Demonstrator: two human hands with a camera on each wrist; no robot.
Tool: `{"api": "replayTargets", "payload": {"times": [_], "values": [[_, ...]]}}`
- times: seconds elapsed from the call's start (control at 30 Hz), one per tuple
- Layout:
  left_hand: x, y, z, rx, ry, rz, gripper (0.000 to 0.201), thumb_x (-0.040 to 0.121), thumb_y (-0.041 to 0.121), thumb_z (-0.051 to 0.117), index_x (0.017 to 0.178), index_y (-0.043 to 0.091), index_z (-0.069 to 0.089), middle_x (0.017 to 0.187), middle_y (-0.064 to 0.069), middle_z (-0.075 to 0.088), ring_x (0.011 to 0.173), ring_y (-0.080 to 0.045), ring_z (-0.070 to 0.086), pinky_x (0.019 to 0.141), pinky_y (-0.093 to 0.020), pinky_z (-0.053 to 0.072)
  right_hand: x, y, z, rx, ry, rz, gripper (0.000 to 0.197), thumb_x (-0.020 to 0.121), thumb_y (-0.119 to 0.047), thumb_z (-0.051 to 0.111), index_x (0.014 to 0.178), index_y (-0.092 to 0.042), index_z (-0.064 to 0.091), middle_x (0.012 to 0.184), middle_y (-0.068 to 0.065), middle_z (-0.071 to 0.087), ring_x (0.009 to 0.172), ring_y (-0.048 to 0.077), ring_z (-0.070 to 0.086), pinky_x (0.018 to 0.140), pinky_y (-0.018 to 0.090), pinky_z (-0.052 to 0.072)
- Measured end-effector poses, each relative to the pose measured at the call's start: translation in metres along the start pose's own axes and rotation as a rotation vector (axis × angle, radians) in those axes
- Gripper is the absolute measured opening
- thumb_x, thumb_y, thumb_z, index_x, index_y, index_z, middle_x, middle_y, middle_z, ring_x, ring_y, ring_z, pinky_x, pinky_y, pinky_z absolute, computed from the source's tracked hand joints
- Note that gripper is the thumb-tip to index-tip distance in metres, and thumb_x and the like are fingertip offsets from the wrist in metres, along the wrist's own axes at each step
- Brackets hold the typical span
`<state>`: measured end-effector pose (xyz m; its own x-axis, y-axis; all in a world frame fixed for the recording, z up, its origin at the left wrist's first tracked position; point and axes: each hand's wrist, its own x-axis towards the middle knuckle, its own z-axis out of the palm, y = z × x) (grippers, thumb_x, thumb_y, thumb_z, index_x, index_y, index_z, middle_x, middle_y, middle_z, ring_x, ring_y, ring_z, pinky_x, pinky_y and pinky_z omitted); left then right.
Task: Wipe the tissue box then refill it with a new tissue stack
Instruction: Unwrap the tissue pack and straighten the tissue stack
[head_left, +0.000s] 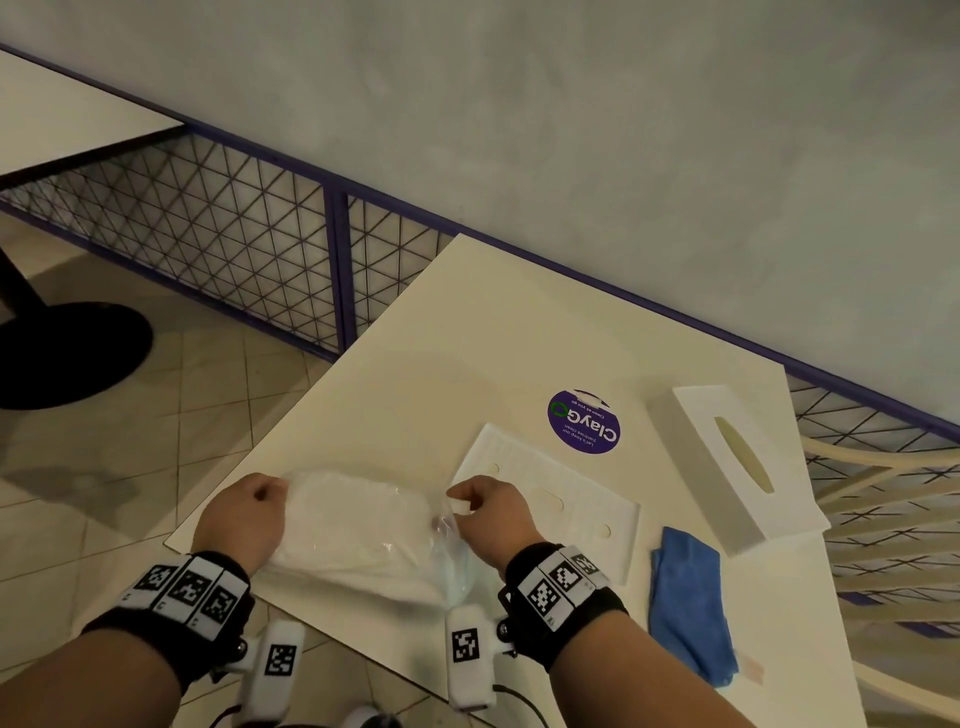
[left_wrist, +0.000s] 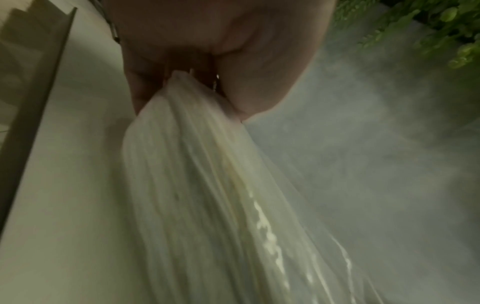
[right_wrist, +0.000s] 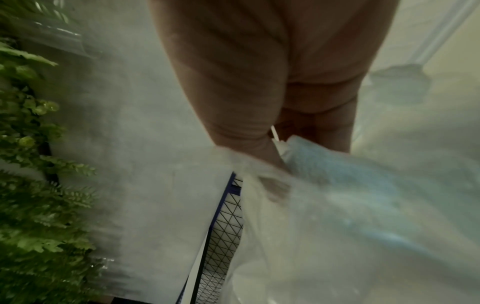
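A new tissue stack (head_left: 358, 525) in clear plastic wrap lies at the near left of the cream table (head_left: 493, 332). My left hand (head_left: 244, 514) grips the wrap's left end, its fingers curled round the bunched plastic (left_wrist: 182, 98). My right hand (head_left: 488, 512) pinches the wrap's right end (right_wrist: 291, 156). The white tissue box (head_left: 737, 462) lies at the right with its oval slot facing up. Its flat white base panel (head_left: 556, 499) lies between the box and the stack. A blue cloth (head_left: 691, 608) lies near the table's front edge.
A round purple sticker (head_left: 584, 422) is on the table behind the panel. A purple wire-mesh fence (head_left: 249, 244) runs along the grey wall. Another table (head_left: 62, 114) stands at far left, and a cream chair (head_left: 893, 519) at right. Green plants (right_wrist: 33, 185) show in the right wrist view.
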<state>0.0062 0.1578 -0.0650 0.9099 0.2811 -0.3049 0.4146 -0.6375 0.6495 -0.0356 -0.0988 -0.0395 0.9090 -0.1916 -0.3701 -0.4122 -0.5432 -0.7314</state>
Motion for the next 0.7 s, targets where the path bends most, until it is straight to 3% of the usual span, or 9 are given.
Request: {"api": "replayTargets", "payload": {"times": [0.1,0.27,0.33,0.4,0.47,0.53,0.63,0.7], "values": [[-0.001,0.001,0.0,-0.011,0.035,-0.026,0.028,0.096,0.022,0.043,0.105,0.006,0.065,0.114,-0.021,0.063,0.101,-0.037,0.054,0.085,-0.038,0.04,0.002,-0.008,0.0,-0.082,0.05,-0.037,0.029,0.081,-0.03,0.07,0.105,-0.014,0.068,0.089,-0.001,0.066,0.08,0.012,0.058,0.071,0.019,0.043],[-0.003,0.002,-0.001,-0.034,0.045,-0.04,0.029,0.096,0.021,0.043,0.108,0.006,0.064,0.117,-0.02,0.063,0.107,-0.038,0.054,0.09,-0.04,0.04,-0.003,-0.015,0.003,-0.178,0.126,-0.101,0.017,0.081,-0.023,0.061,0.094,-0.014,0.068,0.107,0.003,0.057,0.083,0.015,0.058,0.071,0.019,0.041],[-0.003,0.0,-0.001,-0.051,0.046,-0.053,0.029,0.096,0.021,0.042,0.109,0.007,0.064,0.117,-0.019,0.063,0.107,-0.038,0.054,0.091,-0.04,0.04,-0.002,-0.016,0.004,-0.208,0.084,-0.066,0.022,0.081,-0.024,0.06,0.099,-0.012,0.065,0.1,0.002,0.059,0.082,0.016,0.057,0.069,0.022,0.043],[-0.004,0.0,-0.001,-0.056,0.04,-0.067,0.029,0.095,0.022,0.042,0.109,0.009,0.064,0.116,-0.019,0.063,0.107,-0.038,0.054,0.09,-0.039,0.04,-0.001,-0.019,0.003,-0.19,-0.046,0.077,0.028,0.083,-0.028,0.062,0.101,-0.006,0.061,0.084,0.002,0.059,0.08,0.021,0.061,0.066,0.03,0.05],[-0.004,-0.001,-0.001,-0.044,0.036,-0.067,0.031,0.096,0.026,0.042,0.11,0.009,0.063,0.116,-0.018,0.063,0.105,-0.037,0.054,0.09,-0.039,0.04,-0.002,-0.021,0.001,-0.09,-0.184,0.253,0.024,0.084,-0.023,0.063,0.092,-0.001,0.058,0.071,0.005,0.056,0.077,0.032,0.066,0.069,0.041,0.056],[-0.004,-0.003,-0.001,-0.036,0.043,-0.042,0.029,0.095,0.027,0.043,0.106,0.01,0.064,0.112,-0.016,0.064,0.096,-0.033,0.055,0.086,-0.037,0.041,-0.001,-0.021,0.0,-0.03,-0.226,0.288,0.019,0.081,-0.018,0.064,0.086,-0.001,0.058,0.069,0.005,0.055,0.072,0.031,0.063,0.074,0.045,0.059],[-0.004,-0.009,-0.002,-0.039,0.078,0.029,0.024,0.095,0.026,0.046,0.096,0.013,0.066,0.101,-0.014,0.066,0.082,-0.028,0.051,0.077,-0.035,0.041,0.001,-0.025,-0.001,0.049,-0.11,0.193,0.037,0.079,-0.026,0.063,0.096,0.006,0.061,0.079,0.007,0.058,0.074,0.023,0.058,0.076,0.042,0.059],[-0.002,-0.012,-0.005,-0.026,0.108,0.068,0.023,0.095,0.028,0.047,0.095,0.016,0.066,0.099,-0.013,0.065,0.082,-0.028,0.052,0.076,-0.035,0.041,-0.001,-0.027,-0.006,0.144,-0.01,0.178,0.044,0.081,-0.028,0.059,0.113,0.003,0.059,0.098,0.01,0.061,0.09,0.023,0.06,0.088,0.044,0.055]]}}
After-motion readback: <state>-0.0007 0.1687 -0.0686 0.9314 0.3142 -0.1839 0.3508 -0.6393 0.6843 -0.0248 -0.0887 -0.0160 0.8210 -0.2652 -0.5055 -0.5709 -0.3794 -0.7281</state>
